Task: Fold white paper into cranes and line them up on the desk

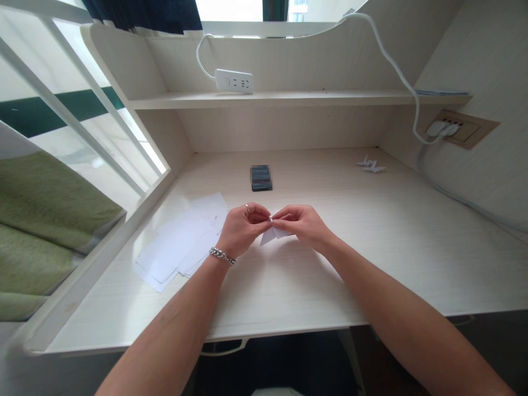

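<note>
A small folded white paper (269,236) is pinched between my two hands above the middle of the desk. My left hand (244,225), with a ring and a chain bracelet, grips its upper tip from the left. From the right, my right hand (303,224) pinches the same tip, fingertips nearly touching the left ones. Fingers cover part of the folds. Loose white sheets (177,242) lie spread beside my left hand. Beyond the hands lies a dark, partly blurred rectangular object (261,178).
Folded white paper cranes (371,164) sit at the back right of the desk (404,242). A white power strip (234,81) rests on the shelf (289,99). Its cable hangs at the right, near a wall socket (466,129). Rails and green fabric border the left side.
</note>
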A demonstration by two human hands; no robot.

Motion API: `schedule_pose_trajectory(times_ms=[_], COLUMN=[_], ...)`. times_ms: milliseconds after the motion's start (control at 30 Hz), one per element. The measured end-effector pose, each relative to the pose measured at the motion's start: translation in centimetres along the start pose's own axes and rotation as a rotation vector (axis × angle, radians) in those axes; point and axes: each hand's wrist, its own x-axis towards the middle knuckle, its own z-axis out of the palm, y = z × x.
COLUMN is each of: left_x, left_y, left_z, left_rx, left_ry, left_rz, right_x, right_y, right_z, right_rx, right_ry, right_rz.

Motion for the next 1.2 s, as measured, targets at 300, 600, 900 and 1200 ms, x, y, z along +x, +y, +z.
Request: schedule_pose_trajectory(times_ms=[300,600,900,1200], left_x=[-0.1,-0.1,0.2,0.1], left_y=[0.0,0.2,-0.6,-0.6], left_z=[0.1,-0.1,-0.4,-0.1], left_rx=[-0.010,0.001,-0.023,-0.098], left_ry=[-0.028,-0.053,0.011,-0.025], left_rz=[0.012,0.004,-0.066,-0.072], right_x=[-0.2,-0.1,-0.3,-0.1], right_y=[-0.1,-0.1,-0.8,-0.6], right_z=[0.1,-0.2,-0.1,-0.2], right_rx=[-0.118,-0.143,-0.093,-0.004], right_ry=[0.020,0.014,-0.035,0.008], right_rz=[-0.029,-0.071,0.042,0.016])
